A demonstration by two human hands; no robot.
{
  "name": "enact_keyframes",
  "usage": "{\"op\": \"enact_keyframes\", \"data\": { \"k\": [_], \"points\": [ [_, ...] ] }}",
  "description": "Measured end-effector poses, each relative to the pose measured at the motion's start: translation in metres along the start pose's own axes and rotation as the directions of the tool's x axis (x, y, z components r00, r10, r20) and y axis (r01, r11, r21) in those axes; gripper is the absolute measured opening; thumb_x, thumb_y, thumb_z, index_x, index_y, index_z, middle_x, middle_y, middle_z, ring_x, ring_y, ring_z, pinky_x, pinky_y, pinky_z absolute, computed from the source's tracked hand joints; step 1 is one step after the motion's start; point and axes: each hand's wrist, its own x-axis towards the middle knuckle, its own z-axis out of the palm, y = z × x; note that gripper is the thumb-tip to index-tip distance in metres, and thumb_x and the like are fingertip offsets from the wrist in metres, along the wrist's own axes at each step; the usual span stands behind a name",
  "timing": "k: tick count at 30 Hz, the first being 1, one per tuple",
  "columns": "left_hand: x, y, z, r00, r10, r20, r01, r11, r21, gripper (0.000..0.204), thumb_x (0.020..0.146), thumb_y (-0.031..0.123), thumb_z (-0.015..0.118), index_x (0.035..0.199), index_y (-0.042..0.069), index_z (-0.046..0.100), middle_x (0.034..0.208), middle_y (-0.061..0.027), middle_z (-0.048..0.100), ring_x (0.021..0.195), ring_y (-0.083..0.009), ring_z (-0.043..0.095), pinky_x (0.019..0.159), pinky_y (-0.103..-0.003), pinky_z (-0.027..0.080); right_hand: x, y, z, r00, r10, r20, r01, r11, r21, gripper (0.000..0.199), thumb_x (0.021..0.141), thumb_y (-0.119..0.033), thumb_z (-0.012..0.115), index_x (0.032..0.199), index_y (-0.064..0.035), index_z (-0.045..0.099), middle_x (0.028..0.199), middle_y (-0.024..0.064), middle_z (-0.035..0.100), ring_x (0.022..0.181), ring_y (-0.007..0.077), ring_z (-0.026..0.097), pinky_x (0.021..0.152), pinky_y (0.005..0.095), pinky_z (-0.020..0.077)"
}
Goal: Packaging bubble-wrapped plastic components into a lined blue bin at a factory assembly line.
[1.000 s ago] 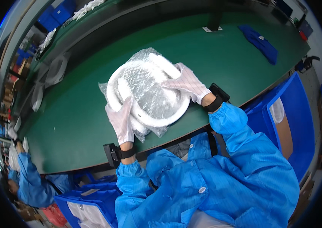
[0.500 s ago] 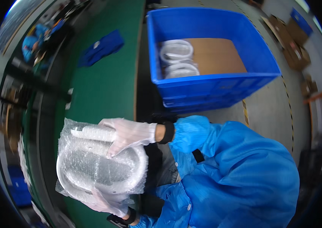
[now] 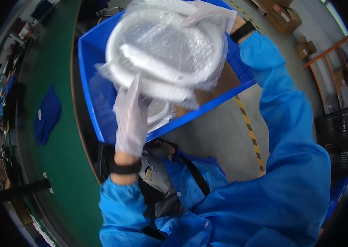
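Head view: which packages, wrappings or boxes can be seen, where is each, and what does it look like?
Bubble-wrap bag: clear, around a white ring-shaped part, held by the left hand and right hand over the bin.
Blue plastic bin: rectangular, on the floor beside the green table; white rings inside.
Cardboard boxes: brown, top right, on the floor.

The person wears a bright blue smock with long, loose sleeves gathered at elastic cuffs. Both the left hand [image 3: 130, 119] and the right hand [image 3: 213, 14] are covered by thin, whitish translucent gloves. A black band circles each wrist just above the cuff. Below the left cuff, at the chest, the smock opens on a grey garment crossed by a black strap
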Motion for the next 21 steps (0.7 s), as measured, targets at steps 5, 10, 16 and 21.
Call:
{"op": "enact_keyframes", "data": {
  "k": [5, 10, 16, 21],
  "points": [
    [0.079, -0.086, 0.044, 0.775, -0.382, 0.503, 0.626, 0.359, -0.692, 0.038, 0.097, 0.014, 0.050, 0.131, 0.000, 0.043, 0.133, -0.0148, 0.050, 0.120, -0.0263, 0.050, 0.102, -0.040, 0.042, 0.025, 0.114, -0.062, 0.946, 0.308, 0.100, -0.309, 0.951, -0.011, 0.067, 0.073, -0.010, 0.077, 0.133, -0.0019, 0.048, 0.122, 0.0080, 0.059, 0.109, 0.0160, 0.056, 0.097, 0.0326, 0.0451],
    [0.056, -0.207, 0.087, 0.695, -0.507, 0.510, 0.659, 0.732, -0.171, 0.053, 0.089, 0.037, 0.064, 0.122, 0.001, 0.046, 0.097, -0.0154, 0.060, 0.083, -0.0234, 0.061, 0.072, -0.034, 0.054, 0.024, 0.236, -0.068, 0.770, 0.535, 0.348, -0.563, 0.826, -0.022, 0.052, 0.072, -0.009, 0.076, 0.121, -0.0013, 0.059, 0.113, 0.0110, 0.065, 0.098, 0.0172, 0.061, 0.088, 0.0345, 0.0474],
    [0.060, -0.249, 0.100, 0.307, -0.876, 0.371, 0.934, 0.204, -0.292, 0.062, 0.081, 0.043, 0.071, 0.114, -0.004, 0.048, 0.086, -0.0148, 0.054, 0.068, -0.0216, 0.059, 0.062, -0.034, 0.058, 0.040, 0.323, -0.041, 0.615, 0.685, 0.390, -0.715, 0.693, -0.090, 0.053, 0.066, -0.019, 0.082, 0.114, -0.0053, 0.066, 0.111, 0.0101, 0.067, 0.099, 0.0214, 0.063, 0.087, 0.0337, 0.0475],
    [0.063, -0.276, 0.106, 0.271, -0.893, 0.359, 0.962, 0.245, -0.119, 0.049, 0.085, 0.041, 0.068, 0.108, 0.002, 0.047, 0.076, -0.0097, 0.049, 0.056, -0.0152, 0.052, 0.049, -0.033, 0.057, 0.059, 0.357, -0.031, 0.591, 0.609, 0.528, -0.596, 0.772, -0.223, 0.061, 0.063, -0.024, 0.084, 0.119, -0.0064, 0.064, 0.114, 0.0103, 0.067, 0.100, 0.0227, 0.062, 0.087, 0.0347, 0.0473]
  ]
}}
